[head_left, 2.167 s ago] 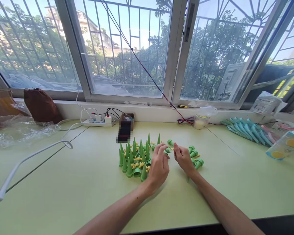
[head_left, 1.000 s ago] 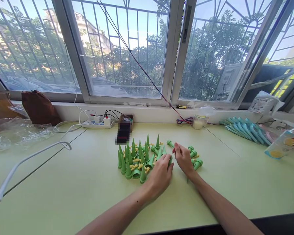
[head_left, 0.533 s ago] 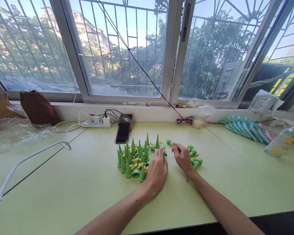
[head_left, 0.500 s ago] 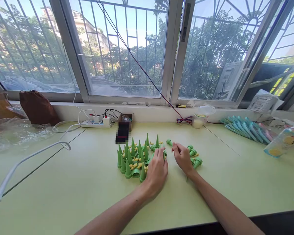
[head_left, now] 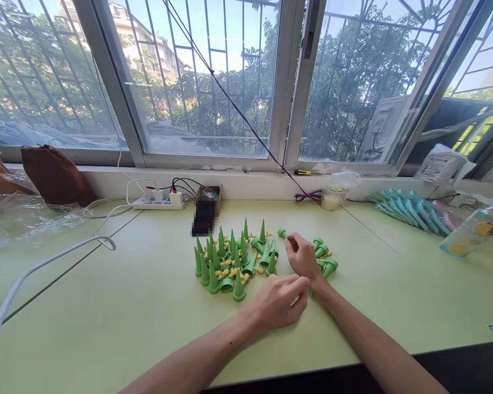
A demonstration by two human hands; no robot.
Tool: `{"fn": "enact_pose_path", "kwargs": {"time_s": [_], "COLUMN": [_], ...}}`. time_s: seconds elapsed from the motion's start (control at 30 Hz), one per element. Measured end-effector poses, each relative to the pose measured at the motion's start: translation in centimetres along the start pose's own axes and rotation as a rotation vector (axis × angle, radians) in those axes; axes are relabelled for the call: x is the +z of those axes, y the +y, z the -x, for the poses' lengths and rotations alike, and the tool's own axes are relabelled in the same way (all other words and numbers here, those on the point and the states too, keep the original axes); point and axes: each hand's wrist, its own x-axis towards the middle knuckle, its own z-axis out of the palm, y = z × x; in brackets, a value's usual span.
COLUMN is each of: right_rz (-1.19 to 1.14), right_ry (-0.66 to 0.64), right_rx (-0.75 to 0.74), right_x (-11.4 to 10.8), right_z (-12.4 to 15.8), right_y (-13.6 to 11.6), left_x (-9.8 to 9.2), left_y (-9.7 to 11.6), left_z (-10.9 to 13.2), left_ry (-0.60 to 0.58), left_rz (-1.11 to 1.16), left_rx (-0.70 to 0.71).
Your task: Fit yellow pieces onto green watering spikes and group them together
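Observation:
My left hand (head_left: pixel 281 301) hovers low over the table, its fingers curled closed beside my right wrist. What it holds, if anything, is hidden. My right hand (head_left: pixel 302 256) is closed too, thumb and fingers pinched together, and its contents cannot be made out. Close to its fingertips is a green capped piece (head_left: pixel 282 233). On the left stands a cluster of green cone-shaped spikes (head_left: pixel 213 279), several upright, with small yellow valve-like fittings (head_left: pixel 223 273) among them. More green spikes (head_left: pixel 330 267) lie beyond my right wrist, partly covered by it.
A small open box (head_left: pixel 217 198) and a power strip (head_left: pixel 160 204) stand by the window ledge. White cable (head_left: pixel 53 261) runs across the left side. A jar (head_left: pixel 332 198), teal packets (head_left: pixel 411 210) and a clear printed pouch (head_left: pixel 468 235) are at the right.
My left hand has left the green spikes and moved right and toward me, beside my right wrist, its fingers now curled. My right hand has barely moved. The view has shifted slightly.

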Motion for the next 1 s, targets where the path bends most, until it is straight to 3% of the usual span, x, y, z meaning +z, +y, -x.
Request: {"fn": "enact_pose_path", "kwargs": {"time_s": [0.1,0.33,0.6,0.67,0.87,1.0], "right_rz": [0.016,0.090,0.074,0.045,0.069,0.116], "right_ry": [0.017,0.033,0.067,-0.001,-0.418,-0.488], "right_rx": [-0.028,-0.119,-0.159,-0.139,-0.150,-0.234], "right_x": [0.2,0.6,-0.1,-0.4,-0.6,-0.5], "right_z": [-0.1,-0.1,-0.9,-1.5,-2.9,-3.3], "right_y": [0.5,1.2,0.2,0.1,0.9,1.2], "left_x": [0.5,0.7,0.5,0.5,0.5,0.5], "left_y": [0.0,-0.4,-0.4,-0.6,-0.8,-0.5], "left_z": [0.0,-0.1,-0.1,-0.1,-0.1,0.1], "left_ry": [-0.126,-0.206,-0.262,-0.274,-0.289,-0.290], "left_rz": [-0.003,0.073,0.078,0.056,0.015,-0.010], "left_rx": [-0.027,-0.139,-0.233,-0.262,-0.313,-0.318]}}
